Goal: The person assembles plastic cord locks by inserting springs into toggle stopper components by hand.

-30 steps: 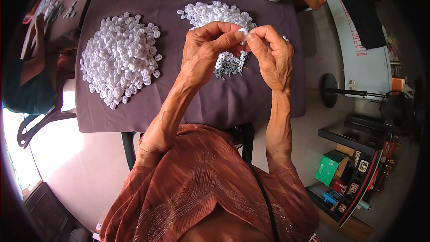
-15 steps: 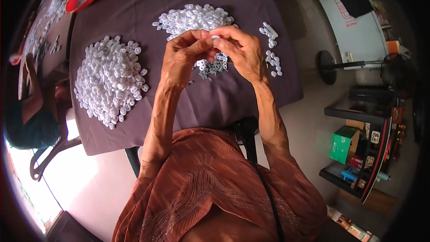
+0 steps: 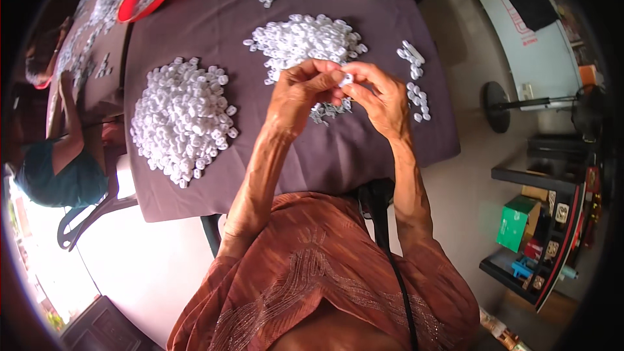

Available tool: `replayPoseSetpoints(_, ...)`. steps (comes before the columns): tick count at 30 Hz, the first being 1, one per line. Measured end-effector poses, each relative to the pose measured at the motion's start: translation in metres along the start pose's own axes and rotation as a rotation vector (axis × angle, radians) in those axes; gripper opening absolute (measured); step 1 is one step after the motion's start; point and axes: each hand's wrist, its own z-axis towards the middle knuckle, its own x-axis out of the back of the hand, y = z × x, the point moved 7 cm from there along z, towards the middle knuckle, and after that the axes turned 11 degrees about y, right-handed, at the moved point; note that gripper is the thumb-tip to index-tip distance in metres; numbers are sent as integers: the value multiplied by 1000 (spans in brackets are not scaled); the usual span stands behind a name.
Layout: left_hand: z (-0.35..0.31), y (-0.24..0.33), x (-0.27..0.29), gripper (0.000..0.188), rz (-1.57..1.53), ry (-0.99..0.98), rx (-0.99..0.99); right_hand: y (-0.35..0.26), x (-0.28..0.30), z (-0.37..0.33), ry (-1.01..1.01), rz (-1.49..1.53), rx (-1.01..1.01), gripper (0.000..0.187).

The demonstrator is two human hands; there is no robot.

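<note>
The small white piece (image 3: 346, 79) is showing more of its face than it was half a second ago, when only a sliver was peeping out between the fingertips. The left hand (image 3: 302, 91) is pinching it from one side and the right hand (image 3: 383, 101) from the other, the fingertips of both nearly meeting around it; which of the two is carrying it, I cannot tell. It is sitting above the counter (image 3: 325, 156), just nearer the person than the front pile of white pieces (image 3: 305, 39). The work is apparently staying on this one piece, with the fingers adjusting their hold rather than reaching for another.

The whole scene is also sitting farther right and slightly lower in view, probably because the head is turning. A scatter of short grey bits (image 3: 331, 112) is lying partly hidden under the hands. Off to the right, loose white pieces (image 3: 419, 101) that the right hand was mostly covering a second ago are now lying in plain view. The left pile of white pieces (image 3: 182, 120) is resting well apart from both hands, with no visible change.
</note>
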Motion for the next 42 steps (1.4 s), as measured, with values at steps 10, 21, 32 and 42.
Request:
replayPoseSetpoints(10, -4, 19, 1, 18, 82, 32, -40, -14, -7, 9, 59, 38, 42, 24)
replayPoseSetpoints(21, -11, 18, 95, 17, 271, 258, 74, 34, -15, -11, -68, 257, -281, 19)
replayPoseSetpoints(32, 118, 225, 193, 23, 246, 499, -448, 53, -23, -37, -179, 209, -389, 23)
replayPoseSetpoints(42, 38, 91, 120, 23, 817, 236, -272, 72, -31, -26, -182, -35, -244, 19)
